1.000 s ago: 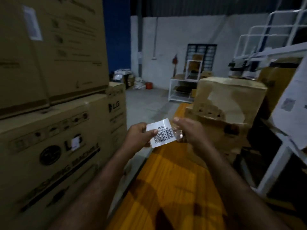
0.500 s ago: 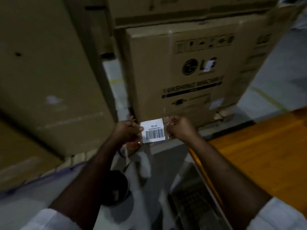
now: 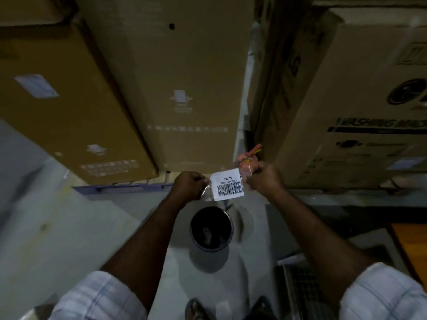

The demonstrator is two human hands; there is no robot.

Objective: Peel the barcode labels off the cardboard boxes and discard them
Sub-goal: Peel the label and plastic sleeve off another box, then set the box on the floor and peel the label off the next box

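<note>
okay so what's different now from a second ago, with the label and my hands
The view swung from the warehouse aisle down to the floor, bringing the round bin into sight below the barcode label. Left hand and right hand still hold the label stretched between them, nothing released.

Non-task clutter, dim warehouse floor seen from above.

You've got a dark round bin [image 3: 210,228] at frame centre, open top, standing on the grey concrete floor [image 3: 69,227], with something small and unclear lying inside it. Just under the left boxes you see a blue pallet edge [image 3: 122,188] running across mid frame. At the right edge, lower half, you catch a strip of orange surface [image 3: 413,245]. Near it, at lower right, a dark slatted grille [image 3: 305,289] lies on the floor. At bottom centre, two sandalled feet [image 3: 196,310] poke in. At both lower corners, pale checked sleeves [image 3: 97,296] show.
</note>
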